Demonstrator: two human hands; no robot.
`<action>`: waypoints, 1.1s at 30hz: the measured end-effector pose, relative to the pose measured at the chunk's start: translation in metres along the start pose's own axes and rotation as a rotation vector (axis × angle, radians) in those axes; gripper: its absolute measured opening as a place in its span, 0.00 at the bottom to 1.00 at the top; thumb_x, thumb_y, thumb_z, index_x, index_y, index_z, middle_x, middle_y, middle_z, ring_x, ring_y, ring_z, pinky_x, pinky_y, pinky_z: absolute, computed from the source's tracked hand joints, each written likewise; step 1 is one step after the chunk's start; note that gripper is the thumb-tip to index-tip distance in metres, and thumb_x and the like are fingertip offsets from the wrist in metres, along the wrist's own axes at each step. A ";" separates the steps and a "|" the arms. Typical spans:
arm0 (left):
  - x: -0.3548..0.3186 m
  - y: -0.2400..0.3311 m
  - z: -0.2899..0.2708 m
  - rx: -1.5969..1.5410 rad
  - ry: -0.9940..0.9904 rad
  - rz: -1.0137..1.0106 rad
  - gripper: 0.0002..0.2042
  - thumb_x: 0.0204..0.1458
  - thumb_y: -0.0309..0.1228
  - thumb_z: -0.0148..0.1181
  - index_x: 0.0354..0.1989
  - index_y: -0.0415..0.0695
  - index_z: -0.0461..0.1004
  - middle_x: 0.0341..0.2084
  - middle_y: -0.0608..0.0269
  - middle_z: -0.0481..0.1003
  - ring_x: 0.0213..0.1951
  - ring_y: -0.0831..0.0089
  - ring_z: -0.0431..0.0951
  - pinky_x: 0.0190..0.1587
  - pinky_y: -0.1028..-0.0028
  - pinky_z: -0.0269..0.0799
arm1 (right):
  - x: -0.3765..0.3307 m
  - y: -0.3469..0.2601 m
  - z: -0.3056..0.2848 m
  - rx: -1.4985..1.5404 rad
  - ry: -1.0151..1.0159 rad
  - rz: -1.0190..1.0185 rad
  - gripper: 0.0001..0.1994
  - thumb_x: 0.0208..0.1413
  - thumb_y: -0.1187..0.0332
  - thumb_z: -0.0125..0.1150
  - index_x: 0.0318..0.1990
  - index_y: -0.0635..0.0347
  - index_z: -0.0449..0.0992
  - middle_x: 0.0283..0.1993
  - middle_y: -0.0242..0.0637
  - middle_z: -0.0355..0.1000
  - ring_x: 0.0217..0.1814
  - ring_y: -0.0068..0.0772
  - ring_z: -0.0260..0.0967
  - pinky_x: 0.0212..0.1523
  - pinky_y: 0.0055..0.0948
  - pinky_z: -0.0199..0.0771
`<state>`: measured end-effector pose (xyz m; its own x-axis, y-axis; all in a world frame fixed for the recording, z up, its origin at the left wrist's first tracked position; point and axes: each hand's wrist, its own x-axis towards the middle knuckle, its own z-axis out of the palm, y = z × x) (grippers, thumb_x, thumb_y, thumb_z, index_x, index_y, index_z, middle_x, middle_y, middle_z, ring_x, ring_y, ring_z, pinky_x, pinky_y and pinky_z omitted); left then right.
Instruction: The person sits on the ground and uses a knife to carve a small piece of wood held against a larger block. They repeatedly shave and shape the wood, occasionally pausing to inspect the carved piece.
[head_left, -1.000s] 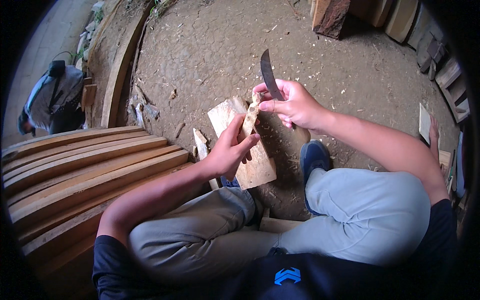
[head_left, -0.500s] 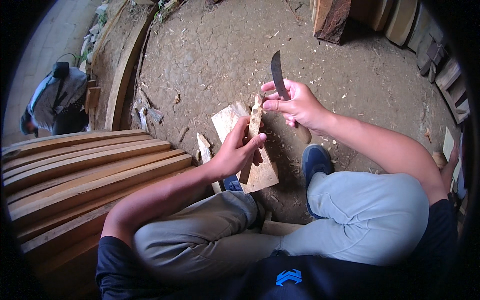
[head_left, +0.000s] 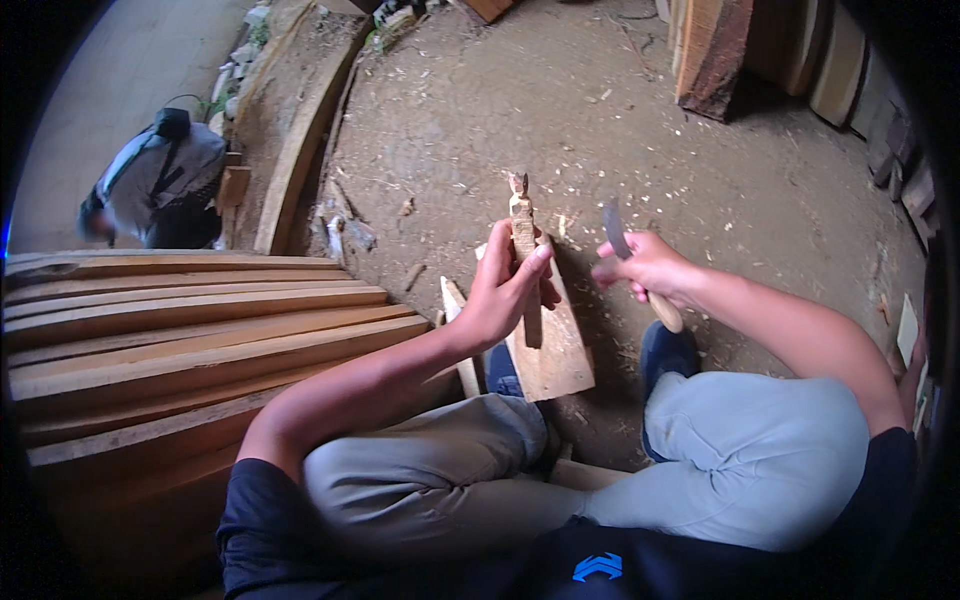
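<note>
Over a squared wood block (head_left: 562,362), my left hand (head_left: 500,290) is closed around a narrow piece of wood (head_left: 523,232). Its far end is carved into notches and a small knob, and it stands nearly upright in the picture. To the right of it and apart from it, my right hand (head_left: 655,268) grips a knife (head_left: 665,313) with a dark curved blade pointing away from me and a pale wooden handle. The right fingers are somewhat blurred.
Long sawn planks (head_left: 200,330) are stacked at my left. Upright timbers (head_left: 715,60) stand at the far right. Pale chips lie scattered over the dirt floor (head_left: 480,110). A person (head_left: 165,185) bends over at the far left, beyond a long beam (head_left: 310,140).
My right hand has drawn the knife away from the carved wood, toward the right and nearer to me. The carved wood now stands more upright. The whole view has shifted.
</note>
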<state>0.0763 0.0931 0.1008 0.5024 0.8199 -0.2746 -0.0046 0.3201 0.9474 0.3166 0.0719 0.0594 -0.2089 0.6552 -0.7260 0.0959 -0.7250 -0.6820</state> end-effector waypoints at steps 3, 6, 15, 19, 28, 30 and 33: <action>0.000 0.011 -0.007 -0.001 0.043 0.066 0.12 0.67 0.33 0.52 0.47 0.43 0.57 0.30 0.61 0.68 0.25 0.70 0.78 0.28 0.69 0.79 | 0.000 0.001 0.006 -0.077 -0.004 0.075 0.29 0.51 0.67 0.74 0.58 0.62 0.67 0.30 0.33 0.77 0.16 0.12 0.57 0.16 0.18 0.57; 0.000 0.017 -0.011 -0.004 0.079 0.076 0.12 0.67 0.34 0.52 0.47 0.43 0.56 0.29 0.61 0.68 0.24 0.69 0.78 0.27 0.68 0.78 | 0.006 0.004 0.006 -0.169 -0.040 0.068 0.29 0.50 0.70 0.74 0.59 0.62 0.67 0.31 0.34 0.77 0.18 0.14 0.59 0.17 0.19 0.60; -0.004 0.018 -0.009 -0.021 0.022 0.009 0.05 0.63 0.31 0.44 0.42 0.45 0.58 0.21 0.64 0.64 0.13 0.73 0.67 0.14 0.73 0.70 | 0.003 0.005 0.004 -0.181 -0.053 -0.003 0.25 0.50 0.71 0.71 0.55 0.64 0.68 0.32 0.33 0.73 0.18 0.16 0.60 0.16 0.22 0.63; -0.006 0.017 -0.008 0.051 0.012 -0.050 0.07 0.63 0.31 0.46 0.44 0.43 0.59 0.20 0.64 0.65 0.12 0.74 0.66 0.13 0.74 0.67 | -0.003 -0.020 0.009 0.096 -0.058 -0.195 0.26 0.54 0.63 0.70 0.56 0.65 0.68 0.35 0.33 0.74 0.16 0.12 0.59 0.14 0.17 0.61; -0.006 0.007 0.004 0.260 -0.001 -0.156 0.10 0.66 0.30 0.49 0.47 0.41 0.57 0.25 0.61 0.69 0.17 0.73 0.74 0.16 0.73 0.70 | -0.016 -0.072 0.016 0.137 -0.044 -0.524 0.34 0.51 0.51 0.75 0.56 0.67 0.69 0.42 0.40 0.76 0.14 0.10 0.58 0.14 0.14 0.60; -0.008 0.011 0.006 0.298 -0.016 -0.158 0.10 0.66 0.30 0.48 0.48 0.41 0.57 0.27 0.61 0.68 0.18 0.71 0.74 0.18 0.73 0.71 | -0.017 -0.068 0.022 0.096 -0.037 -0.517 0.27 0.58 0.56 0.69 0.56 0.65 0.68 0.42 0.34 0.75 0.15 0.09 0.56 0.14 0.14 0.58; -0.007 0.009 0.004 0.268 -0.019 -0.130 0.10 0.66 0.29 0.49 0.49 0.41 0.57 0.28 0.61 0.68 0.18 0.72 0.74 0.18 0.73 0.71 | -0.013 -0.065 0.022 0.118 -0.066 -0.480 0.25 0.59 0.57 0.67 0.56 0.65 0.68 0.42 0.34 0.75 0.15 0.09 0.56 0.14 0.15 0.58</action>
<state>0.0765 0.0887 0.1119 0.5001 0.7703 -0.3956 0.2881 0.2827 0.9149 0.2918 0.1059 0.1155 -0.2642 0.9087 -0.3232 -0.1365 -0.3670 -0.9202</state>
